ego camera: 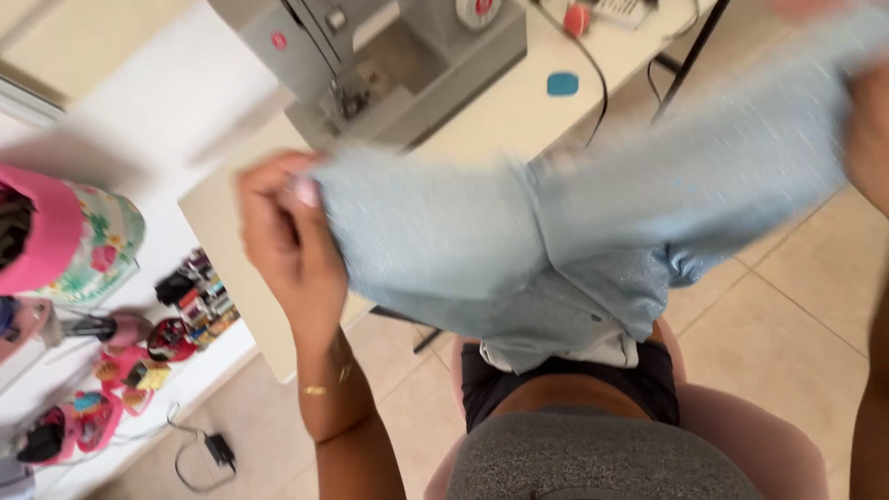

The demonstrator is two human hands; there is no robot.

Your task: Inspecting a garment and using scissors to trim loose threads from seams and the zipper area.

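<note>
Right, closest to the camera sits the person's lap, grey top and dark shorts, on a pink seat (713,417). Just above that, the left hand (287,236) is up in the air with its grip pressed together, pinching one edge of a light blue cloth (519,250) between thumb and fingers; a thin gold bracelet (324,384) rings the wrist below it. The cloth stretches away to the right of that grip and sags in the middle, its lower folds hanging down onto the lap, with a bit of white fabric (607,350) peeking out beneath. Over at the far right edge the right hand (869,130) is blurred and mostly cut off; it meets the cloth's other end, but I cannot tell how its grip is set.

Left of the left grip, a white shelf (199,366) carries pink trinkets and small bottles, with a pink-and-floral bag (79,243) above them, and a black charger (219,451) lies on the tiled floor (796,315). Beyond the cloth, the pale tabletop (519,111) holds a grey sewing machine (389,56), and right of it a small blue object (562,83) beside a black cable (600,83).
</note>
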